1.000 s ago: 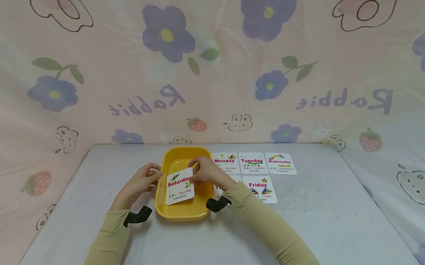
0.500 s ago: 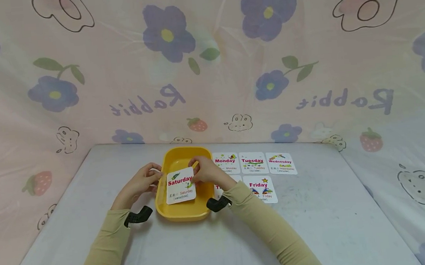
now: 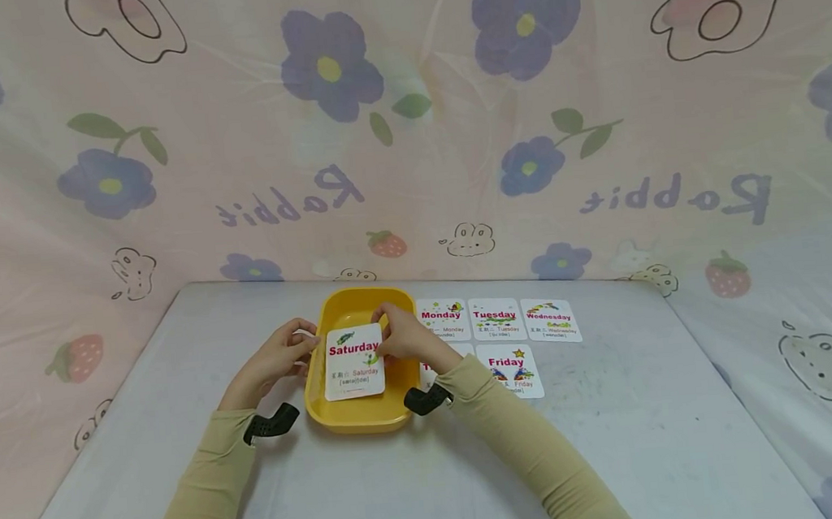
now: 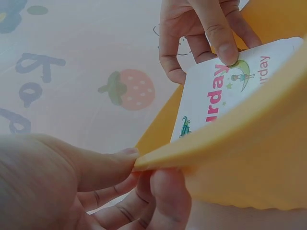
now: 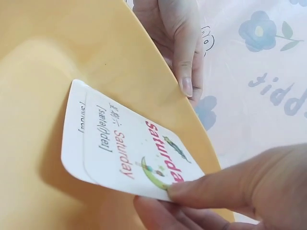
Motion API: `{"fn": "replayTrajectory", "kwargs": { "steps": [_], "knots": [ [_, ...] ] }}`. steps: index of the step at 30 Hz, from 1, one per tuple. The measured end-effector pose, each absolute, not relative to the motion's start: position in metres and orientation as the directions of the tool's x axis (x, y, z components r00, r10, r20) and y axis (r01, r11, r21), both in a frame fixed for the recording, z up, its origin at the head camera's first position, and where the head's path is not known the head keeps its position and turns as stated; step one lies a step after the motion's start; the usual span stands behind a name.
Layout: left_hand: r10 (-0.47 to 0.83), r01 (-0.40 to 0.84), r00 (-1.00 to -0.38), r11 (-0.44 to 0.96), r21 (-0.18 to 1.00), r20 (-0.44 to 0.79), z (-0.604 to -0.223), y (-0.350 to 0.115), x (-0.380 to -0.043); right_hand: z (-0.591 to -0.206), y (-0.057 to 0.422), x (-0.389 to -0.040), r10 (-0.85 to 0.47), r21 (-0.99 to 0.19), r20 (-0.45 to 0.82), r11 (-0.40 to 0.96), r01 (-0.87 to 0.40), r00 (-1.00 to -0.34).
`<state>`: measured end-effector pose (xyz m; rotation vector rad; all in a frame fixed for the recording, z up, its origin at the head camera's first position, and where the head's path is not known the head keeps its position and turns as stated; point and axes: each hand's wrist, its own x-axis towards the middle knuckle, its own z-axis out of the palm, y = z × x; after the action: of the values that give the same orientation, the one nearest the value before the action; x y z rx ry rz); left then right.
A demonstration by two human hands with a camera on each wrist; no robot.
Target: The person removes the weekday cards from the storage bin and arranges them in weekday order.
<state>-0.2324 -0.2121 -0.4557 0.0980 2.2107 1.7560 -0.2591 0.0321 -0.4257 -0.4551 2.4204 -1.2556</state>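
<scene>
My left hand (image 3: pixel 269 365) pinches the left rim of a yellow plastic tray (image 3: pixel 366 421) between thumb and fingers, plain in the left wrist view. Over the tray, my right hand (image 3: pixel 411 337) pinches the right edge of a white "Saturday" flashcard (image 3: pixel 353 362), thumb on its printed face. In the right wrist view a second flashcard (image 5: pixel 73 143) lies beneath it, sticking out at the bottom edge with a line of small print showing. Most of that lower card is hidden.
Right of the tray lie flashcards in two rows: Monday (image 3: pixel 441 314), Tuesday (image 3: pixel 496 318) and Wednesday (image 3: pixel 550 320) behind, Friday (image 3: pixel 509 374) and a partly covered one (image 3: pixel 435 365) in front. A patterned curtain (image 3: pixel 408 154) rises behind the white table (image 3: pixel 621 439).
The Saturday card has turned slightly and now stands squarer to the head view, with an edge showing below it. My left hand keeps its place on the rim.
</scene>
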Motion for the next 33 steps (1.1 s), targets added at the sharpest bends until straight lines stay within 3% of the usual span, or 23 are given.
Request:
{"fn": "replayTrajectory", "kwargs": {
  "steps": [21, 33],
  "knots": [
    [0.232, -0.166, -0.947, 0.238, 0.957, -0.222, -0.4550, -0.2114, -0.2324, -0.4244, 0.0349, -0.2549, -0.352, -0.817, -0.101, 0.564, -0.125, -0.931],
    [0.228, -0.159, -0.949, 0.249, 0.955, -0.218, -0.4562, -0.2110, -0.2340, -0.4240, 0.0409, -0.2543, -0.268, -0.863, -0.038, 0.495, -0.104, -0.963]
  ]
}}
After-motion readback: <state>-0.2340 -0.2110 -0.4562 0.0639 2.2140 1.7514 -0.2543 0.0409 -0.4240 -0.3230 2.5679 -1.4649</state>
